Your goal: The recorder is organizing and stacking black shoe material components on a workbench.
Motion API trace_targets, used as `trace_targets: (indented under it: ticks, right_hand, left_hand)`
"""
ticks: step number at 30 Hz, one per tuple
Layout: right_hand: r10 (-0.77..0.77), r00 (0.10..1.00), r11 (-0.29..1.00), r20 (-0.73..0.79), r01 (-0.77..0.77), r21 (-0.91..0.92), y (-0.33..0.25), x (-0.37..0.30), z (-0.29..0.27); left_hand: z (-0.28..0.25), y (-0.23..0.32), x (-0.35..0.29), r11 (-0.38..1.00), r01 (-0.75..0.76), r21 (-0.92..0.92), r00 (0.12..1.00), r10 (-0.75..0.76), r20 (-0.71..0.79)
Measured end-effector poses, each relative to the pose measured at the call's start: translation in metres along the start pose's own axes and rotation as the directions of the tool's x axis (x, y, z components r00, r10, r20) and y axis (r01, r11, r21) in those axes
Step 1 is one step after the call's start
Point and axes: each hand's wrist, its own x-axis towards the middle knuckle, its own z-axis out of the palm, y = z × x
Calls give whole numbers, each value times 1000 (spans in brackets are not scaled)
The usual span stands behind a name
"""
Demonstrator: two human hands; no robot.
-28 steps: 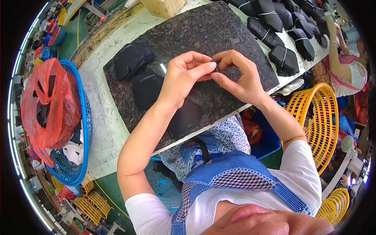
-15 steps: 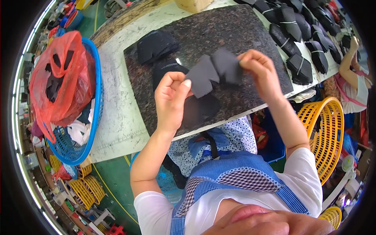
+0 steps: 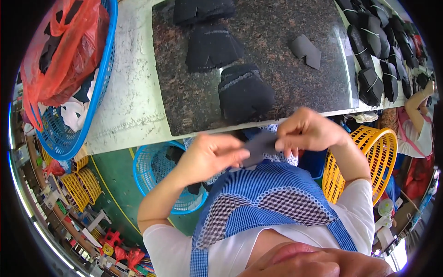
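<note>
Between my two hands, just off the near edge of the table and in front of the apron, is a dark grey cut fabric piece [image 3: 260,148]. My left hand [image 3: 206,158] pinches its left side; my right hand [image 3: 310,132] grips its right side with thumb and fingers. Beyond them lies a dark speckled stone slab [image 3: 295,94]. One loose grey notched piece [image 3: 306,51] rests flat on its right part. On its left part are a near stack of black pieces [image 3: 247,94], a middle stack [image 3: 214,48] and a far stack [image 3: 203,10].
Tied black bundles [image 3: 370,85] cover the table's right end. A blue basket [image 3: 104,92] with a red plastic bag [image 3: 85,55] stands at left. Below the table are a light-blue basket [image 3: 140,166] and a yellow basket [image 3: 383,161]. Another person [image 3: 415,134] is at far right.
Both hands have come down from over the slab toward the apron, with one piece between them. A grey piece now lies alone on the slab's right side. The view has shifted.
</note>
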Motion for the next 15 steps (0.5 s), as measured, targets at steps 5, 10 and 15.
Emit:
trace_targets:
  ticks: [5,10,15]
  right_hand:
    - [-145,917,944,-371,17,-329,-23,33,-16]
    - [-154,909,944,-387,20,-330,-10,44,-24]
    - [-253,875,808,-413,-44,-588,-12,48,-21]
  left_hand:
    - [-31,29,44,998,-50,37,968,58,-244]
    - [-34,17,58,993,0,120,969,30,-247]
    - [-32,31,60,962,117,246,953,-39,-300]
